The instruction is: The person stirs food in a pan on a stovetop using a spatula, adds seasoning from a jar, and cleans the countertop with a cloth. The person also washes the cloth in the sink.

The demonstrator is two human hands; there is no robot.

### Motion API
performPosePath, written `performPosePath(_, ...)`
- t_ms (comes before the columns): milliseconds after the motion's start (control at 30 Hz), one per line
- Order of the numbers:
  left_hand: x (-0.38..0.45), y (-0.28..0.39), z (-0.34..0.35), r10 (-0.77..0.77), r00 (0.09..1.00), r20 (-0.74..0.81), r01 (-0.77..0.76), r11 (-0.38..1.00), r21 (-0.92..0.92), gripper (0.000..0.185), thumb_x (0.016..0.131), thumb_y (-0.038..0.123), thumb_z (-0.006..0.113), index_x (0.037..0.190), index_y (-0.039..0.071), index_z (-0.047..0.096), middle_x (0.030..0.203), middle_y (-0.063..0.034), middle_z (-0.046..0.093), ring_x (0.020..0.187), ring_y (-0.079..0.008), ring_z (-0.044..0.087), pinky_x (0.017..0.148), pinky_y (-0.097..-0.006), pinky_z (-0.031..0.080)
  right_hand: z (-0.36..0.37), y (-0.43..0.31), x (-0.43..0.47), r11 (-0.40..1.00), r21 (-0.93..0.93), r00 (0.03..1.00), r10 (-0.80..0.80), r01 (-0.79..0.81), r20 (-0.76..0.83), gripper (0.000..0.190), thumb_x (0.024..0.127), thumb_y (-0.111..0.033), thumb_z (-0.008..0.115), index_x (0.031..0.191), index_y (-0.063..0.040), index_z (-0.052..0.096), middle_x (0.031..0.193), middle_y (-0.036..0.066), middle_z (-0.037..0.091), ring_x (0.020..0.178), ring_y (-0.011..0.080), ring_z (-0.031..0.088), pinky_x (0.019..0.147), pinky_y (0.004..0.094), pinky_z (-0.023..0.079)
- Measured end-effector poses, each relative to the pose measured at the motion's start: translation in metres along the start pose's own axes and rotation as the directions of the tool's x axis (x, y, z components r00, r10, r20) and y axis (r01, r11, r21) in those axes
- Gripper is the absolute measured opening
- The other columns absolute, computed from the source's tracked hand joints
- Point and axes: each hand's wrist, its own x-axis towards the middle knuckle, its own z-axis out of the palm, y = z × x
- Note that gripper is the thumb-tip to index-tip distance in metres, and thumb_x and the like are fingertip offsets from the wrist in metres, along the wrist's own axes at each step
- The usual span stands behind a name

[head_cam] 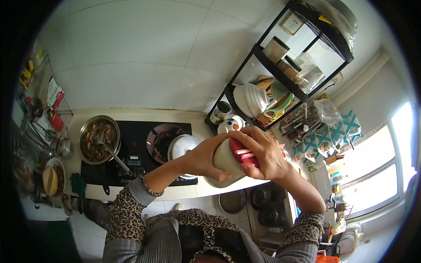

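Observation:
A pale jar or canister (227,161) with a red lid (241,151) is between my hands above the counter's right part. My left hand (205,159) is wrapped around the pale body. My right hand (263,153) grips the red lid, and a pinkish strip shows between its fingers. The jar's contents are not visible. Left of my left hand, a silver metal lid (185,149) lies partly over the gas burner (164,141). Farther left, a steel pan (98,139) of browned food holds a slotted ladle (113,154) on the black cooktop (135,130).
A black shelf rack (276,65) with jars and white bowls (250,99) stands behind my right hand. Near it sits a white container with a face pattern (231,124). A wire utensil rack and a plate of food (59,174) are at the far left. Pots (261,197) stand in a low cabinet.

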Motion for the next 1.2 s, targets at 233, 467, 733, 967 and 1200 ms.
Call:
performPosePath(233, -0.048, 0.009, 0.026, -0.022, 0.991, -0.13, 0.044, 0.984, 0.171, 0.106, 0.059, 0.031, 0.09, 0.146, 0.003, 0.036, 0.132, -0.0157, 0.056, 0.122, -0.0252, 0.057, 0.103, -0.0372, 0.045, 0.029, -0.018, -0.041, 0.961, 0.276, 0.966, 0.095, -0.026, -0.239, 0.104, 0.072, -0.07, 0.076, 0.136, 0.008, 0.052, 0.132, 0.028, 0.056, 0.107, 0.0367, 0.066, 0.09, 0.0398, 0.055)
performPosePath(467, -0.037, 0.003, 0.033, 0.145, 0.916, -0.374, -0.12, 0.989, 0.089, 0.103, 0.063, 0.025, 0.09, 0.146, 0.002, 0.033, 0.136, -0.0139, 0.051, 0.125, -0.0241, 0.051, 0.107, -0.0381, 0.042, 0.163, -0.032, -0.088, 0.311, 0.951, 0.795, 0.577, 0.0, -0.188, 0.118, 0.071, -0.05, 0.088, 0.153, 0.005, 0.024, 0.154, 0.019, 0.036, 0.144, 0.0285, 0.033, 0.119, 0.0432, 0.028)
performPosePath(733, -0.006, 0.027, 0.044, 0.284, 0.908, -0.307, -0.172, 0.922, 0.346, 0.099, 0.074, 0.042, 0.088, 0.145, 0.002, 0.033, 0.136, -0.014, 0.049, 0.129, -0.0257, 0.047, 0.113, -0.04, 0.035, 0.174, -0.033, -0.051, 0.2, 0.966, 0.637, 0.726, 0.164, -0.258, 0.091, 0.07, -0.013, 0.087, 0.144, 0.002, 0.036, 0.136, 0.016, 0.054, 0.124, 0.0245, 0.055, 0.105, 0.0395, 0.047)
performPosePath(967, -0.024, -0.041, 0.008, -0.147, 0.943, -0.298, -0.026, 0.861, -0.507, 0.095, 0.095, 0.071, 0.043, 0.154, -0.001, 0.025, 0.155, -0.0108, 0.041, 0.143, -0.0227, 0.036, 0.118, -0.0344, 0.024, 0.195, -0.035, -0.05, 0.168, 0.955, 0.599, 0.749, 0.242, -0.284, 0.095, 0.069, -0.021, 0.09, 0.144, 0.003, 0.037, 0.136, 0.016, 0.054, 0.125, 0.0266, 0.054, 0.108, 0.0421, 0.043)
performPosePath(1200, -0.055, -0.042, 0.026, -0.355, 0.891, -0.285, -0.116, 0.427, -0.897, 0.058, 0.103, 0.053, 0.043, 0.14, 0.009, 0.05, 0.138, -0.0124, 0.058, 0.122, -0.0289, 0.059, 0.103, -0.0491, 0.05, 0.187, -0.029, -0.041, 0.7, 0.706, 0.802, 0.481, -0.108, -0.354, 0.089, 0.061, -0.043, 0.095, 0.128, 0.003, 0.058, 0.126, 0.016, 0.064, 0.115, 0.0271, 0.063, 0.098, 0.0394, 0.05)
